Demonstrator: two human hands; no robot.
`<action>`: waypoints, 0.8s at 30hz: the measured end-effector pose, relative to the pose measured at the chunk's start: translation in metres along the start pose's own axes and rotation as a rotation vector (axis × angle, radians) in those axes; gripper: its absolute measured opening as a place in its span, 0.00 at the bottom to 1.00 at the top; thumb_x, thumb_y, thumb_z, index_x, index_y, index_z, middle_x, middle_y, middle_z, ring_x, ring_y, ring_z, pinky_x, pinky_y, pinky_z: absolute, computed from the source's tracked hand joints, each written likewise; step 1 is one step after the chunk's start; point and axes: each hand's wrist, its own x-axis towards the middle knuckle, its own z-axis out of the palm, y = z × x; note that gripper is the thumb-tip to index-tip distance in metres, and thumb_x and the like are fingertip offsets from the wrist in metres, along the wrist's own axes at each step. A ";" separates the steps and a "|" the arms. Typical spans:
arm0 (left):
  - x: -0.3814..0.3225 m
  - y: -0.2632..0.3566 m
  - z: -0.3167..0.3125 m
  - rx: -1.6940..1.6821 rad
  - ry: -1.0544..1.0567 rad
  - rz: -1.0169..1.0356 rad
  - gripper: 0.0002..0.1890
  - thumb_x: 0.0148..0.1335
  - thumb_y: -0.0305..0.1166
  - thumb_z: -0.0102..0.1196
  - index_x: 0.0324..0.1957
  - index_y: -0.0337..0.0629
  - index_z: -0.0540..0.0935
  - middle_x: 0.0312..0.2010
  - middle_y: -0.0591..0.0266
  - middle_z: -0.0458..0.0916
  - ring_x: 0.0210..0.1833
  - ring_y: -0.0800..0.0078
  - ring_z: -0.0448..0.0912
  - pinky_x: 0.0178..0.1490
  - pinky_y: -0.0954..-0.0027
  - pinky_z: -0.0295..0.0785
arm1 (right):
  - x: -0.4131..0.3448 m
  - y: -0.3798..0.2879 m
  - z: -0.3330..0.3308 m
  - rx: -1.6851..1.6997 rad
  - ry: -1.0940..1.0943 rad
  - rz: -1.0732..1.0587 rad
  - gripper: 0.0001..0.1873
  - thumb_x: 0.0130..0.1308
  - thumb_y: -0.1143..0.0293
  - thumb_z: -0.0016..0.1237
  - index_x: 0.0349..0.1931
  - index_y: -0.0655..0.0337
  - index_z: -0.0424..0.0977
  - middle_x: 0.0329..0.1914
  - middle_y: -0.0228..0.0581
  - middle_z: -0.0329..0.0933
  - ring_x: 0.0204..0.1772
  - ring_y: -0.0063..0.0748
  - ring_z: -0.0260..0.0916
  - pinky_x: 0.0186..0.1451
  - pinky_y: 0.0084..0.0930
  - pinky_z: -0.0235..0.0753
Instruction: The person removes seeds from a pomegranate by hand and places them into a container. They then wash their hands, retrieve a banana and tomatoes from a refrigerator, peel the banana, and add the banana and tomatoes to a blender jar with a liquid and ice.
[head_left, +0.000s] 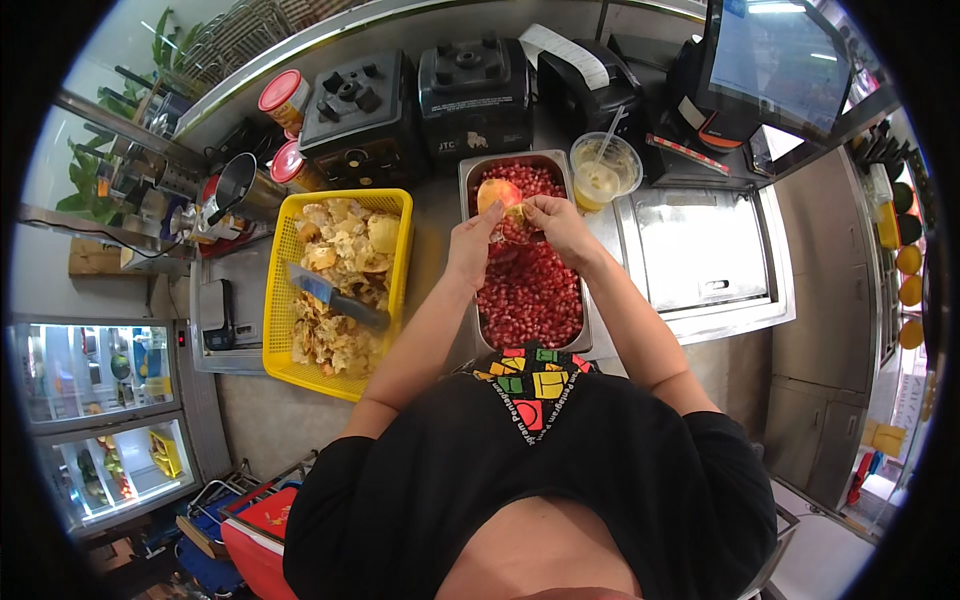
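Both my hands meet over a stainless steel pan (587, 300) full of loose red pomegranate seeds (531, 300). My left hand (472, 240) grips a piece of pomegranate (499, 196) from its left side, yellow-red rind up, with seeds showing below. The fingers of my right hand (559, 225) pinch the right edge of the same piece. To the left stands a yellow plastic basket (274, 300) filled with pomegranate peels and pale membrane (345, 240). A broad-bladed knife with a black handle (337, 296) lies across the peels.
Two black blender bases (474, 97) stand behind the pan. A plastic cup with a straw (606, 169) sits at the pan's back right corner, near a receipt printer (589, 82) and a screen (776, 60). Red-lidded cans (289, 161), a metal pitcher (247, 187) and a scale (217, 311) are left.
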 end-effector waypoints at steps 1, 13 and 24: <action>0.000 0.001 0.001 -0.001 0.000 -0.004 0.16 0.60 0.43 0.54 0.39 0.40 0.79 0.33 0.65 0.80 0.32 0.79 0.77 0.36 0.73 0.75 | 0.004 0.003 -0.002 0.021 -0.015 0.015 0.10 0.68 0.71 0.38 0.36 0.66 0.73 0.29 0.28 0.74 0.30 0.14 0.66 0.34 0.16 0.67; 0.003 0.005 0.001 0.264 0.193 0.311 0.15 0.57 0.41 0.59 0.28 0.37 0.81 0.24 0.71 0.78 0.23 0.88 0.71 0.28 0.86 0.64 | 0.010 0.005 0.017 0.149 0.130 -0.059 0.11 0.65 0.74 0.43 0.45 0.69 0.71 0.37 0.33 0.75 0.39 0.18 0.71 0.45 0.15 0.72; 0.007 0.015 0.008 0.160 0.209 0.324 0.13 0.59 0.38 0.57 0.27 0.36 0.81 0.24 0.69 0.78 0.23 0.87 0.71 0.28 0.84 0.64 | -0.001 0.003 0.024 0.131 0.073 -0.216 0.25 0.62 0.79 0.46 0.60 0.69 0.59 0.49 0.38 0.72 0.47 0.21 0.70 0.49 0.17 0.71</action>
